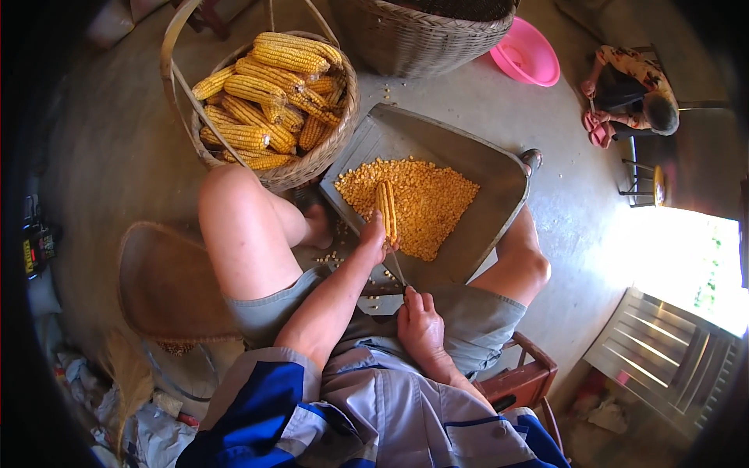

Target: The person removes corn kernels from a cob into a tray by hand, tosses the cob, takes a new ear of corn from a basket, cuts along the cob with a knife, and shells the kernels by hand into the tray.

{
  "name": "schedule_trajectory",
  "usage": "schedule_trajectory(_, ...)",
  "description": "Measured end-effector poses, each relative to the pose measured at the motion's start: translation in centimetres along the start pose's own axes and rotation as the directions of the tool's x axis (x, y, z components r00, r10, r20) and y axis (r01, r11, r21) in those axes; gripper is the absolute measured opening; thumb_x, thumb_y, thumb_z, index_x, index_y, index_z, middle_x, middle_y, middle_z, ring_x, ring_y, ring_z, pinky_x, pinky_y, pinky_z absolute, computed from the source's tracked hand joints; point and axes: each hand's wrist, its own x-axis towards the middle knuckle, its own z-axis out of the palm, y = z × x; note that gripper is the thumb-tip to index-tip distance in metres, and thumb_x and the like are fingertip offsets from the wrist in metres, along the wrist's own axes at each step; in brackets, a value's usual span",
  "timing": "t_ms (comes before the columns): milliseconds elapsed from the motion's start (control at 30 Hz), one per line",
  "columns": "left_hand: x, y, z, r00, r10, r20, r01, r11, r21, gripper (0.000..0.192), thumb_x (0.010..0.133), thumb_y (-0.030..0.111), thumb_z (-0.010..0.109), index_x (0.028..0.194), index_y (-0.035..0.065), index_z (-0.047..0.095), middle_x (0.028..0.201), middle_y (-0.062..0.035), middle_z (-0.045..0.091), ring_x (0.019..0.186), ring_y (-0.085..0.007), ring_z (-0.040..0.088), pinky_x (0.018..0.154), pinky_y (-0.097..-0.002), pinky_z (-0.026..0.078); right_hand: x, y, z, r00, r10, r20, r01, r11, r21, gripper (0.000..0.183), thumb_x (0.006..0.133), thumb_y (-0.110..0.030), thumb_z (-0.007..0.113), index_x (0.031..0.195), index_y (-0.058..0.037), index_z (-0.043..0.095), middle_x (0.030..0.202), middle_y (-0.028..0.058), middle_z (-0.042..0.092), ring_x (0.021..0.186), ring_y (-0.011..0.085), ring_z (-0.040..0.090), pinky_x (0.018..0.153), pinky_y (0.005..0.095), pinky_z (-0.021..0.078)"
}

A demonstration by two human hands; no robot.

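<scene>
My left hand [376, 237] grips the near end of a corn cob [385, 205], which has grooves between its remaining rows of kernels. Closed around a dark handle, my right hand [421, 322] holds a thin metal tool [399, 267] whose tip meets the cob's near end; its exact kind cannot be told. Beneath the cob, loose corn kernels [433, 205] lie heaped in a grey scoop-shaped tray [497, 164] between my legs. Whole dried corn cobs [257, 90] fill a handled wicker basket [351, 111] beyond my left knee.
A large woven basket [409, 41] and a pink plastic basin [529, 52] stand at the far side. Another person [638, 93] sits at the upper right. A brown scoop-shaped basket [169, 281] lies left of me, a wooden chair [521, 374] behind my right side. Stray kernels dot the floor.
</scene>
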Motion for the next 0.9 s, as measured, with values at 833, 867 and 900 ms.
schedule_trajectory(833, 2.3, -3.1, -0.7, 0.967, 0.226, -0.121, -0.177, 0.931, 0.319, 0.055, 0.100, 0.050, 0.037, 0.100, -0.0005, 0.060, 0.079, -0.0109, 0.062, 0.066, -0.0234, 0.061, 0.057, -0.0399, 0.047, 4.8, 1.3, 3.2, 0.996, 0.094, 0.010, -0.094, 0.993, 0.077, 0.030, 0.085, -0.008, 0.057, 0.114, 0.0023, 0.054, 0.086, 0.0243, 0.063, 0.080, 0.0428, 0.062, 0.071, 0.0497, 0.0525)
schedule_trajectory(867, 2.4, -3.0, -1.2, 0.956, 0.270, -0.114, -0.222, 0.922, 0.318, 0.055, 0.100, 0.049, 0.037, 0.100, -0.0006, 0.060, 0.078, -0.0104, 0.061, 0.065, -0.0226, 0.060, 0.055, -0.0391, 0.047, 5.4, 1.8, 3.6, 0.999, 0.047, 0.016, -0.049, 0.993, 0.104, 0.033, 0.085, -0.011, 0.055, 0.116, -0.0024, 0.051, 0.091, 0.0272, 0.061, 0.075, 0.0460, 0.063, 0.064, 0.0528, 0.0534)
schedule_trajectory(900, 2.1, -2.9, -1.0, 0.948, 0.303, -0.099, -0.259, 0.912, 0.319, 0.055, 0.100, 0.049, 0.037, 0.101, -0.0007, 0.060, 0.077, -0.0099, 0.060, 0.063, -0.0219, 0.060, 0.054, -0.0382, 0.048, 5.6, 2.2, 3.5, 0.999, 0.049, 0.017, -0.051, 0.993, 0.103, 0.033, 0.085, -0.011, 0.055, 0.116, -0.0024, 0.051, 0.091, 0.0272, 0.061, 0.075, 0.0460, 0.063, 0.064, 0.0528, 0.0534)
